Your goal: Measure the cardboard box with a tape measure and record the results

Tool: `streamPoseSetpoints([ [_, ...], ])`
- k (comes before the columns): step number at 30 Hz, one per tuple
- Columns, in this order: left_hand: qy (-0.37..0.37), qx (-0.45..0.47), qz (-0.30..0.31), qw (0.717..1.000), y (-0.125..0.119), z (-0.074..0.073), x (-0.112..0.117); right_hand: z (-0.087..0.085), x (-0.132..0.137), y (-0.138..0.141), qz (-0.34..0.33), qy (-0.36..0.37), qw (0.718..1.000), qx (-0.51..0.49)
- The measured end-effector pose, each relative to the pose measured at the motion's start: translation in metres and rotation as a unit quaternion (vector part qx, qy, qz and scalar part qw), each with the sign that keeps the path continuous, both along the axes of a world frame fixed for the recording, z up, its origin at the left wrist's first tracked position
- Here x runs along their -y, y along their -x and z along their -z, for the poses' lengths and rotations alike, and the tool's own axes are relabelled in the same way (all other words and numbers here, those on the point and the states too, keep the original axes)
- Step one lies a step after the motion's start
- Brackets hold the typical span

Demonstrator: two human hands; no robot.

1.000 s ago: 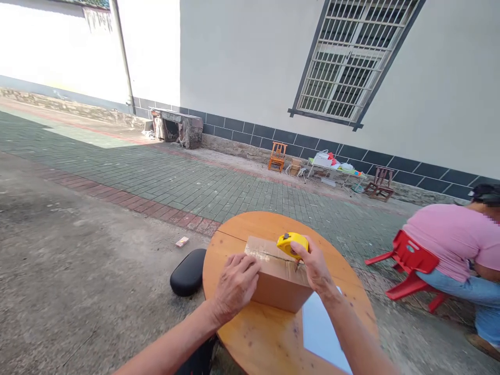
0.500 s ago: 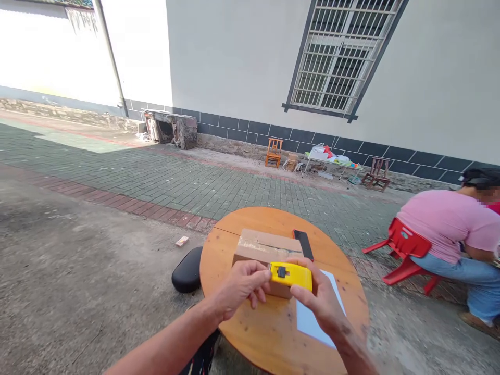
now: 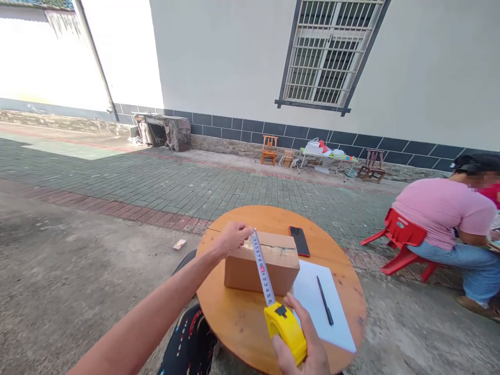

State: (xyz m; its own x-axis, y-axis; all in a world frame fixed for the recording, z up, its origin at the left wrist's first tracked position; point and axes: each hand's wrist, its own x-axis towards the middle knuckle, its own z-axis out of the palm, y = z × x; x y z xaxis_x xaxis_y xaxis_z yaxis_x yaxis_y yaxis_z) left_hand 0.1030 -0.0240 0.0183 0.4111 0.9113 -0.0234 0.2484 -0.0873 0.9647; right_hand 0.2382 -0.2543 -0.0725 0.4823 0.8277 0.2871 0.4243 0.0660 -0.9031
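Note:
My right hand (image 3: 307,341) grips the yellow case of a tape measure (image 3: 287,330) above the table's near side. Its white blade (image 3: 262,268) is pulled out and slants up and away over a cardboard box (image 3: 261,276). At the blade's far end, my left hand (image 3: 234,238) pinches the tip near the box's back left top edge. Whether the blade touches the box I cannot tell. White paper (image 3: 312,291) lies right of the box, with a black pen (image 3: 325,301) on it.
The round wooden table (image 3: 222,323) also bears a phone (image 3: 299,241) behind the box. A black case (image 3: 184,262) sits left of the table, partly hidden by my arm. To the right, a person in pink (image 3: 441,213) sits on a red chair (image 3: 405,227).
The blade has been drawn out of the case. My left hand moved up and away with its tip, while my right hand came nearer with the case. The pen is now uncovered.

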Motion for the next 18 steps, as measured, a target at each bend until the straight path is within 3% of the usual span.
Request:
streamPoseSetpoints([
  [3,-0.029,-0.057,0.019,0.998,-0.016,0.002,-0.028,0.01,-0.002,0.017,0.001,0.021,0.999,-0.025],
  [7,-0.057,-0.111,0.036,0.992,-0.038,0.009,-0.046,0.005,-0.011,0.032,-0.011,0.043,0.998,-0.035],
  [13,-0.091,-0.135,0.033,0.986,-0.055,0.025,-0.054,-0.018,-0.024,0.031,-0.011,0.04,0.999,-0.026],
  [18,-0.124,-0.115,0.047,0.984,-0.051,0.041,-0.051,-0.021,-0.018,0.039,0.016,0.062,0.997,-0.038],
])
